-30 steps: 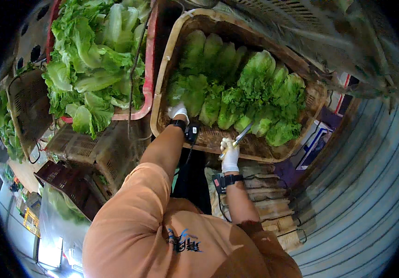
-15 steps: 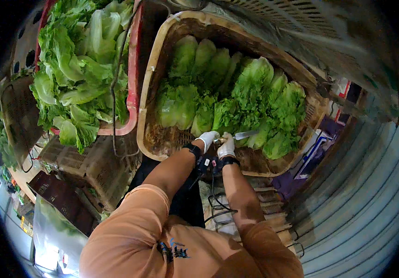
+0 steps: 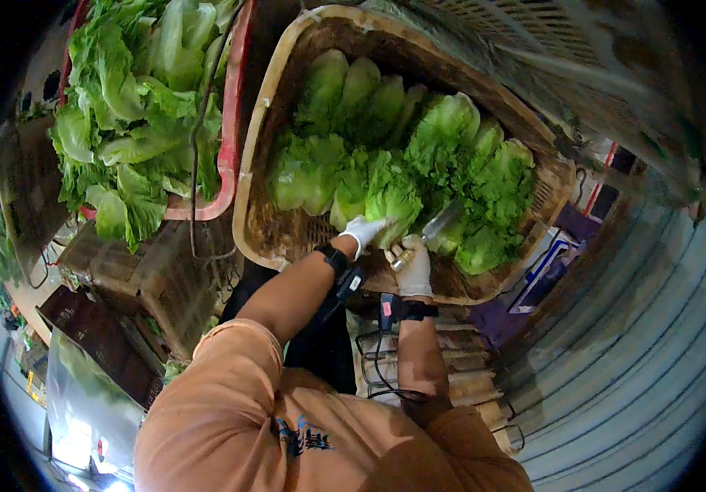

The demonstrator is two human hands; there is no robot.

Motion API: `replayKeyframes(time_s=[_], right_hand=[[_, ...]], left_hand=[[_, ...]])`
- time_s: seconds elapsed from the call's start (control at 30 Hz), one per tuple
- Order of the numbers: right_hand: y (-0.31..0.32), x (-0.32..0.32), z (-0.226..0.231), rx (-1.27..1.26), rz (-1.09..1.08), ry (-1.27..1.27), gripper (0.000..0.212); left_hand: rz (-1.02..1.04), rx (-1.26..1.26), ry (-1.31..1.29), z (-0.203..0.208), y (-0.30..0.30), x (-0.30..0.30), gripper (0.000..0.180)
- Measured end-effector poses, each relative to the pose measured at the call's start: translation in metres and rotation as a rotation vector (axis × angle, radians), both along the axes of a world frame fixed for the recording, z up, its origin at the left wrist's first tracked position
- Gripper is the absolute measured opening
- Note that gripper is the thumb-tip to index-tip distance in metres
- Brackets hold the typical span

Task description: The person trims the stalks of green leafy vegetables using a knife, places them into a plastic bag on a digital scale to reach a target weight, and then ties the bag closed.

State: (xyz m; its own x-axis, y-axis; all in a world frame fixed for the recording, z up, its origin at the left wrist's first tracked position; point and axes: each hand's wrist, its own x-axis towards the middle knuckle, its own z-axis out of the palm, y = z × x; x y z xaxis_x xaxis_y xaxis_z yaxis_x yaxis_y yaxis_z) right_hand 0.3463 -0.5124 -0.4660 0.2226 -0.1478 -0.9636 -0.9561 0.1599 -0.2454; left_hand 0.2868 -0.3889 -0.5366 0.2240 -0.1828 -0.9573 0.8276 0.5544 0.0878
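Background: pale ribbed wall (image 3: 615,336) on the right; dim work area with stacked crates on the left.
Right hand (image 3: 413,269): white glove, grip closed round the handle of a knife (image 3: 441,220), blade pointing away and to the right.
Left hand (image 3: 362,233): gloved, fingers reaching the near end of a lettuce (image 3: 390,197); cannot tell how firm this grip is.
Lettuce position: directly beyond the hands, long axis running away from the person; left hand nearer, blade to its right.
Tan crate (image 3: 248,215): holds the lettuce among two rows.
Red crate (image 3: 229,156): to the left, heaped with loose leaves (image 3: 135,148).
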Motion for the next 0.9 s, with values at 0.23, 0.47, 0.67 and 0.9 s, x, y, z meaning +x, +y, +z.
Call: replayKeyframes(time_s=[0.23, 0.47, 0.67, 0.9], right_hand=[[0.035, 0.003, 0.068, 0.059, 0.185, -0.221, 0.029], [0.069, -0.035, 0.202, 0.179, 0.290, -0.497, 0.038], [0.100, -0.045, 0.254, 0.661, 0.067, -0.441, 0.036], [0.119, 0.022, 0.330, 0.168, 0.629, -0.908, 0.031]], left_hand=[[0.454, -0.439, 0.096, 0.047, 0.037, 0.015, 0.056], [0.619, -0.679, -0.362, 0.192, 0.080, -0.026, 0.070], [0.510, -0.012, -0.812, 0.309, 0.123, -0.022, 0.069], [-0.034, 0.560, -0.820, 0.405, 0.188, -0.073, 0.070]])
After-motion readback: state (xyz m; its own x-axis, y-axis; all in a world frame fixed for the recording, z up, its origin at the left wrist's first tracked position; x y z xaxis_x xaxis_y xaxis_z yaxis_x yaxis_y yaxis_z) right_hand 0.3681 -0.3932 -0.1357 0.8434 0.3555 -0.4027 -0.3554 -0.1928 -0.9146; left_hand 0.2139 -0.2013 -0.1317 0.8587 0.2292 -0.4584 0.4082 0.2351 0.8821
